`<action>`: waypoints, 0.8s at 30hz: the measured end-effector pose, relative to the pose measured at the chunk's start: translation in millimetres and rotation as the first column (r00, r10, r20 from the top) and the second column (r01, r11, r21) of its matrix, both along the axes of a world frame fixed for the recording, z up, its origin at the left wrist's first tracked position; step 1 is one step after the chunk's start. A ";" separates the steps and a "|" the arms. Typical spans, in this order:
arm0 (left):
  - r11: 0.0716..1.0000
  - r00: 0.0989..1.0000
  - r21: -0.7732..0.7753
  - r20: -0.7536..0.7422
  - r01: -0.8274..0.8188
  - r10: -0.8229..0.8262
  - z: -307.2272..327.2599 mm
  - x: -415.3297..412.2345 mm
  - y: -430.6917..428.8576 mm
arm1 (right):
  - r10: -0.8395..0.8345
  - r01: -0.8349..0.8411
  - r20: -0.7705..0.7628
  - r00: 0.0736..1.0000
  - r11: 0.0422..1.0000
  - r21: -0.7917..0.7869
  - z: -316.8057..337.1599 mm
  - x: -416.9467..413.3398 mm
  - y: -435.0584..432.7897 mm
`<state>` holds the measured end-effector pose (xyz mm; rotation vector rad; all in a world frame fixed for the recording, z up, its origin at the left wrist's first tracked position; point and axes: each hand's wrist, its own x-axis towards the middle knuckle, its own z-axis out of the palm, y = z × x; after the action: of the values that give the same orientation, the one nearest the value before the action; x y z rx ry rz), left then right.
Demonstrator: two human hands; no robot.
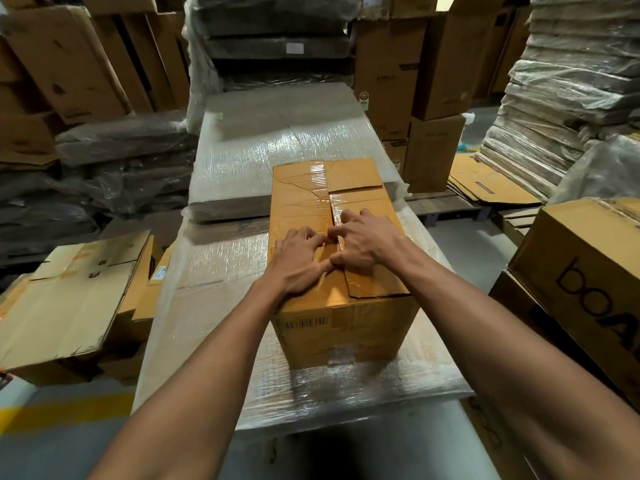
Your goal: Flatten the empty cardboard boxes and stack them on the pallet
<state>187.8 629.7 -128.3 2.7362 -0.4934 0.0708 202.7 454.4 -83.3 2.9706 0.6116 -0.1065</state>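
Both left hand (298,263) and right hand (367,243) grip the top seam of the closed cardboard box (349,329).

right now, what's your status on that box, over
Left hand, right hand: fingers curled into taped seam. Box upright, not flattened, on wrapped stack. Nothing blocking.

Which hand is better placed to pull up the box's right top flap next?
Probably the right hand: its fingers curl at that flap's seam edge; the left hand rests on the left flap.

Barcode label (306,322) on the box (346,327) unreadable; printed carton (585,271) cut off rightward
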 end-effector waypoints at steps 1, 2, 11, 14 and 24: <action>1.000 0.999 0.012 -0.031 0.007 -0.006 1.4 0.6 0.8 | -0.003 0.003 -0.013 1.000 1.000 -0.028 4.2 1.3 2.0; 1.000 0.998 0.024 -0.055 0.010 -0.009 2.8 0.5 1.0 | -0.013 0.011 -0.035 0.999 0.998 -0.055 7.2 2.8 4.5; 0.995 0.971 0.023 -0.214 -0.102 0.104 22.3 6.8 -24.7 | 0.051 -0.057 -0.053 0.997 0.993 -0.103 16.3 11.3 13.3; 0.988 0.961 0.021 -0.230 -0.151 0.151 31.2 6.7 -48.7 | 0.055 -0.053 0.016 0.998 0.993 -0.102 13.6 11.0 7.9; 0.981 0.957 -0.021 -0.227 -0.193 0.183 34.3 6.2 -73.2 | 0.003 0.002 -0.075 0.997 0.998 0.055 28.1 13.8 -17.1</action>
<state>194.0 556.5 -94.0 2.6967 -0.1656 -0.1754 216.6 437.3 -55.2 3.0316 0.6342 -0.2055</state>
